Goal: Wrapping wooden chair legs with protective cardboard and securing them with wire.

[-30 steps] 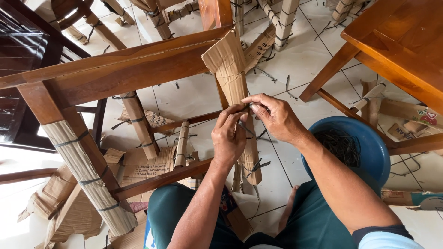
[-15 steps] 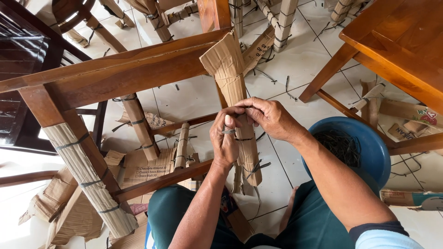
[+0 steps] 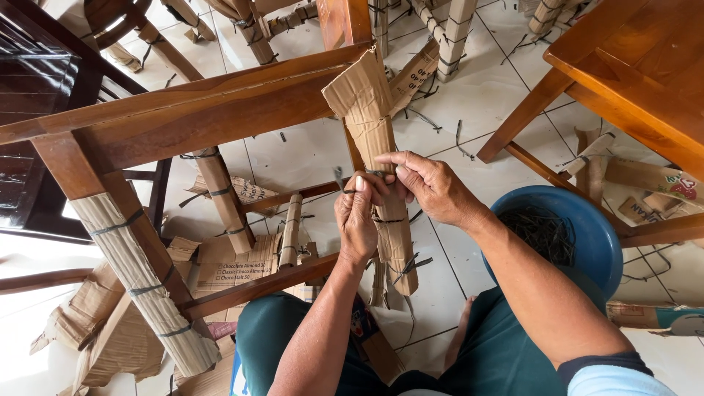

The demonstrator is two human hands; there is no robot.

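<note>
A wooden chair leg wrapped in corrugated cardboard [image 3: 372,125] runs down the middle of the head view. My left hand [image 3: 358,218] pinches one end of a thin dark tie strap [image 3: 343,183] that goes around the wrapped leg. My right hand [image 3: 431,185] grips the other side of the strap against the cardboard. Lower on the same leg, a second dark tie [image 3: 409,265] is knotted around the wrap.
The wooden chair frame [image 3: 183,103] lies across the left, with another cardboard-wrapped leg [image 3: 139,279]. A blue bucket [image 3: 587,235] with dark straps stands at the right under a wooden table [image 3: 638,66]. Cardboard scraps and strap offcuts litter the white tiled floor.
Both hands came together on the strap around the leg. My left thumb and fingers have pulled the strap's free end out to the left; the right hand stays pressed on the cardboard.
</note>
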